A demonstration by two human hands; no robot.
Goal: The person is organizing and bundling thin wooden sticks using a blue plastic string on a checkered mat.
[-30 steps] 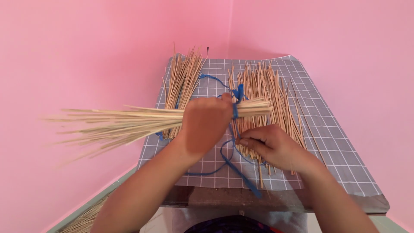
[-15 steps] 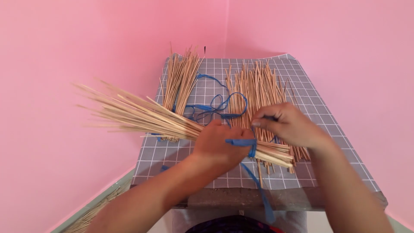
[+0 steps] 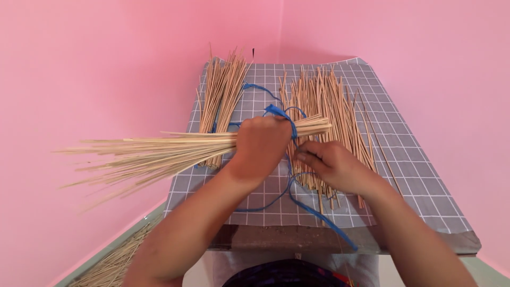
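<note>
Seen from the head camera, the left hand (image 3: 260, 146) is closed in a fist around a bundle of thin pale sticks (image 3: 159, 151), gripping it near its right end. The bundle lies roughly level, its short cut ends poking out to the right of the fist above the table, while its long loose tips fan out to the left, well past the table's left edge and in front of the pink wall (image 3: 95, 69).

A blue cord (image 3: 279, 112) loops over the bundle just at the far side of the left fist and trails down across the table toward the near edge, where a strand hangs off.

The right hand (image 3: 332, 165) lies low on the table just right of the left hand, fingers curled with the fingertips pinched together at the cord; whether it truly grips the strand I cannot tell.

The table (image 3: 425, 191) is covered with a grey checked cloth. Under the right hand and beyond it lies a loose spread of sticks (image 3: 326, 101). At the far left of the table rests another stick bunch (image 3: 220, 93). More sticks (image 3: 114, 263) lie on the floor at near left.
</note>
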